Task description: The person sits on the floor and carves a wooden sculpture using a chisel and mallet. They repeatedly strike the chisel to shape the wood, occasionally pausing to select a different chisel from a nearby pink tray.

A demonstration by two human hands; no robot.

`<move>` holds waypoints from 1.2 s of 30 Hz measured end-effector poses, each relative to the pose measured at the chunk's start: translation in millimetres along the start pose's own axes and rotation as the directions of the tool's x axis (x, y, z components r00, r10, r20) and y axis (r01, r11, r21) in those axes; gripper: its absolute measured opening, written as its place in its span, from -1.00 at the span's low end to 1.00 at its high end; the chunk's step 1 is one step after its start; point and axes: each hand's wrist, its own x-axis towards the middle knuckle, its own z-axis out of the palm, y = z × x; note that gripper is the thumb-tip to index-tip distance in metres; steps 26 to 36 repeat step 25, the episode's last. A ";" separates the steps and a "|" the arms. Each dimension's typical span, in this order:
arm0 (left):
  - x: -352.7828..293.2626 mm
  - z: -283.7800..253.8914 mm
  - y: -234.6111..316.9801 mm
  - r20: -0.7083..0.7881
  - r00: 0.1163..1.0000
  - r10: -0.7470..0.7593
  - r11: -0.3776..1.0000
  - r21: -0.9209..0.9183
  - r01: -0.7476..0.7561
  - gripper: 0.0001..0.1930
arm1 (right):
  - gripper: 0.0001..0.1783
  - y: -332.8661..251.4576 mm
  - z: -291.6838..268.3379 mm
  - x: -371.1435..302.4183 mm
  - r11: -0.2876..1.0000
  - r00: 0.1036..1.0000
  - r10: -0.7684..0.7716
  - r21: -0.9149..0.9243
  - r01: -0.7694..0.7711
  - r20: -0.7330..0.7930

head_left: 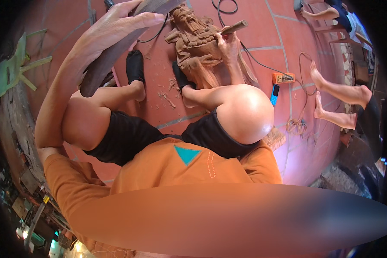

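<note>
A carved wooden figure (201, 50) of a bearded person in robes lies on the tiled floor in front of me, its head pointing away. My left hand (118, 25) is raised at the upper left and gripping a dark wooden mallet (99, 71), with the thumb laid along it. The mallet's far end runs out of the picture. Against the figure's right side, my right hand (229, 48) closes around a chisel with a round wooden handle (235, 27). The chisel's blade is hidden, so its contact with the wood cannot be made out.
Wood chips (168, 99) litter the floor between my feet. To the right lie an orange power socket box (283, 78), a blue phone (274, 94) and coiled cords (296, 125). Other people's bare legs (342, 92) reach in from the right. A green plastic stool (13, 71) lies at left.
</note>
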 end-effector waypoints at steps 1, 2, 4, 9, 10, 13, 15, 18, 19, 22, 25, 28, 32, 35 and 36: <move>-2.6 0.7 0.4 -0.010 1.000 0.001 1.000 -0.006 -0.001 -0.47 | -0.67 -1.0 -1.4 0.3 0.998 0.998 0.066 -0.021 -0.065 0.019; -4.5 0.2 0.3 -0.019 1.000 0.001 1.000 -0.012 -0.001 -0.47 | -0.65 -1.5 -1.9 2.0 1.000 1.000 0.018 -0.023 -0.018 0.012; -5.4 -3.2 -2.4 -0.036 0.999 -0.008 1.000 0.027 0.009 -0.47 | -0.60 -0.7 -3.2 7.3 0.996 0.999 0.047 -0.079 -0.046 0.008; 2.6 -13.9 -21.8 -0.105 0.990 0.098 0.988 0.132 -0.084 -0.47 | -0.66 7.0 2.8 11.9 0.991 0.990 0.117 0.067 -0.112 -0.082; 2.2 -13.6 -24.7 -0.106 0.989 0.107 0.987 0.133 -0.093 -0.47 | -0.65 7.0 4.3 10.8 0.996 0.994 0.069 0.061 -0.064 -0.086; -0.2 -10.4 -26.7 -0.094 0.989 0.115 0.987 0.120 -0.104 -0.48 | -0.64 5.5 7.4 9.7 1.000 0.996 0.023 -0.001 -0.023 -0.082; -0.7 -7.9 -24.2 -0.085 0.989 0.124 0.988 0.108 -0.114 -0.48 | -0.66 3.6 10.0 7.5 0.995 0.997 0.058 -0.076 -0.062 -0.053; -0.3 -6.1 -16.7 -0.040 0.997 0.064 0.995 0.085 -0.061 -0.48 | -0.65 2.7 6.2 8.6 0.990 0.998 -0.053 -0.132 0.050 -0.019; 0.4 -6.2 -14.2 -0.019 0.999 0.032 0.996 0.079 -0.030 -0.48 | -0.65 3.0 4.2 11.5 0.987 1.000 -0.003 -0.159 0.001 -0.015; -0.5 -9.4 -13.0 -0.017 1.000 -0.008 0.998 0.067 0.009 -0.49 | -0.62 10.6 -0.9 15.9 0.964 0.981 0.190 0.182 -0.193 0.031; -0.8 -7.9 -17.6 -0.055 0.997 0.053 0.993 0.106 -0.047 -0.51 | -0.60 25.7 -0.4 8.8 0.909 0.955 0.293 0.325 -0.263 -0.047; -0.8 -7.9 -17.6 -0.055 0.997 0.053 0.993 0.106 -0.047 -0.51 | -0.60 25.7 -0.4 8.8 0.909 0.955 0.293 0.325 -0.263 -0.047; -0.8 -7.9 -17.6 -0.055 0.997 0.053 0.993 0.106 -0.047 -0.51 | -0.60 25.7 -0.4 8.8 0.909 0.955 0.293 0.325 -0.263 -0.047; -0.8 -7.9 -17.6 -0.055 0.997 0.053 0.993 0.106 -0.047 -0.51 | -0.60 25.7 -0.4 8.8 0.909 0.955 0.293 0.325 -0.263 -0.047; -0.8 -7.9 -17.6 -0.055 0.997 0.053 0.993 0.106 -0.047 -0.51 | -0.60 25.7 -0.4 8.8 0.909 0.955 0.293 0.325 -0.263 -0.047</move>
